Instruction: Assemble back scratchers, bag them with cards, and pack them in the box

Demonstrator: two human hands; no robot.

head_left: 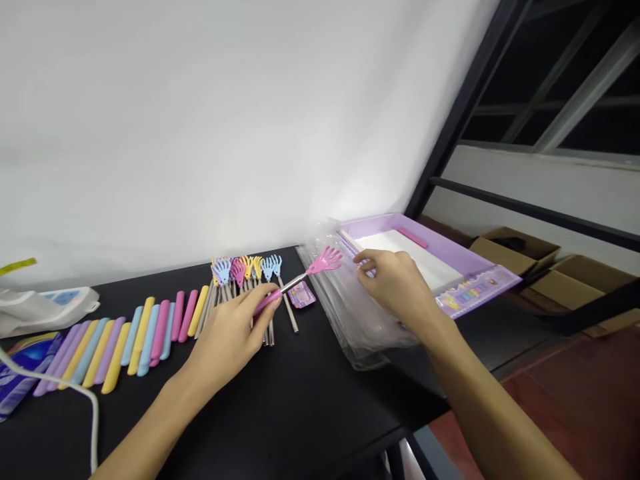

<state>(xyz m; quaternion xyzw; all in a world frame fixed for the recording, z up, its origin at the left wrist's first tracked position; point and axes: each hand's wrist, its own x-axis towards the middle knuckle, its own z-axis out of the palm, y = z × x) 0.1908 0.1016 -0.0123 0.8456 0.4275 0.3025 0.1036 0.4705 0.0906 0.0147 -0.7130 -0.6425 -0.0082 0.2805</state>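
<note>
A pink hand-shaped back scratcher [325, 261] with a metal rod and pink handle is in my left hand [235, 323], fingers wrapped round the handle. Its claw head points up and right, over the edge of the clear plastic bags. My right hand [395, 283] hovers over the bags and the near side of the purple box, fingers curled together. Something small and purplish shows under its fingertips; I cannot make out whether it is held. Behind my left hand lie several more back scratchers [239, 270] with blue, pink, yellow and purple heads, their metal rods bare.
Coloured handles [115, 353] lie in a row at left, near a white device [47, 310], a cable [95, 427] and a blue packet [25, 373]. Clear bags [345, 327] lie beside the purple box [460, 253]. Small purple cards [302, 295] are mid-table. Cardboard boxes [565, 287] stand at right.
</note>
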